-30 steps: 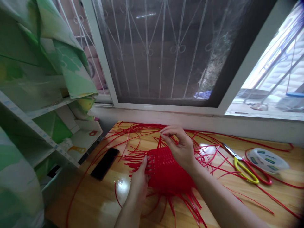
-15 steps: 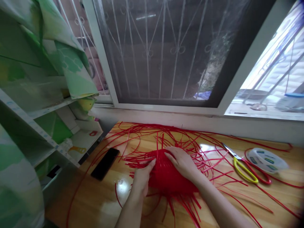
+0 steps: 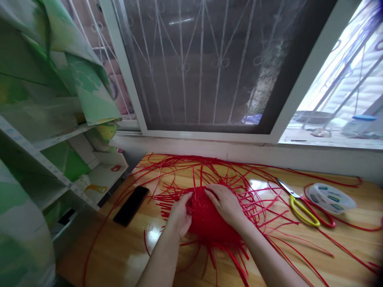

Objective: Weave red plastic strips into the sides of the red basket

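Observation:
A red woven piece (image 3: 214, 225) of thin cords or strips lies on the wooden table, with loose ends fanning out on every side. At its left edge my left hand (image 3: 181, 215) is closed, thumb and fingers pinching the weave near the strand ends. Over its top right part curls my right hand (image 3: 226, 203), holding the piece with the thumb towards the middle. Two upright strands (image 3: 197, 175) stick up between the hands at the far edge. My right fingertips are partly hidden behind the hand.
Scissors (image 3: 305, 209) with a yellow and a red handle lie at the right, beside a clear roll with green labels (image 3: 332, 198). A black phone (image 3: 131, 206) rests at the left. Long red cords (image 3: 191, 158) trail along the wall. White shelves (image 3: 60, 175) stand left.
My left hand has moved up and slightly left along the woven piece's edge, its fingers now curled further over it. My right hand stays about where it was. The view has shifted slightly.

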### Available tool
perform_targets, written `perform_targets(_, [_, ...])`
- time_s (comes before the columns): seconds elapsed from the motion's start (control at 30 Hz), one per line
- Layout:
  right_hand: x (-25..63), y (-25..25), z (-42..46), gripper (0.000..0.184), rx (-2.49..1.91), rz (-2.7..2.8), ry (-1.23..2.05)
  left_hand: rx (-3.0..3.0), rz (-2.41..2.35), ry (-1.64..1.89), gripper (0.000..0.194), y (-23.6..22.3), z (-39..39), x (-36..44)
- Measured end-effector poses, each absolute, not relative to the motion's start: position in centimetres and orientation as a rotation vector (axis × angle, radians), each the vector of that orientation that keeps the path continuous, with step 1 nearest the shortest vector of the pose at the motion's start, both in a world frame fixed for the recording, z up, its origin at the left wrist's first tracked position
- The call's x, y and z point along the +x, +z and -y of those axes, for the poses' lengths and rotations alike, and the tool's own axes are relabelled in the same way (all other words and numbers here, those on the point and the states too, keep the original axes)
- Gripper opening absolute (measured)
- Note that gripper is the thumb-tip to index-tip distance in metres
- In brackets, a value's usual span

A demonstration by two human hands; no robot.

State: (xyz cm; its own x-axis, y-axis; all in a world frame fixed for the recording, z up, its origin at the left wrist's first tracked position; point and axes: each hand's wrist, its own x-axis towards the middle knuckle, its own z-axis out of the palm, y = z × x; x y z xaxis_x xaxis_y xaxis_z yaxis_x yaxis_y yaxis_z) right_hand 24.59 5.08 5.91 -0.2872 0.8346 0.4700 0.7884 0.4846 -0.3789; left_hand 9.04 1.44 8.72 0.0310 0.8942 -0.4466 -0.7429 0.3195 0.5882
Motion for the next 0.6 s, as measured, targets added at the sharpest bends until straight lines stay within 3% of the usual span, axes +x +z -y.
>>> perform_targets(0.27, [24.1, 7.1, -4.4, 0.031, -1.197, 1.910, 0.086, 0.459, -0.916, 1.412, 0.042, 9.5, -3.0, 9.3])
perform_targets(0.43, [24.9, 7.9, -4.5, 0.037, -1.110, 1.588, 0.090, 0.749, -1.040, 1.484, 0.026, 12.7, -3.1, 7.0])
perform_targets(0.6, [23.9, 5.5, -4.2, 0.047, -1.155, 1.639, 0.216, 1.278, -1.036, 1.358, 0.013, 16.5, -2.5, 5.5])
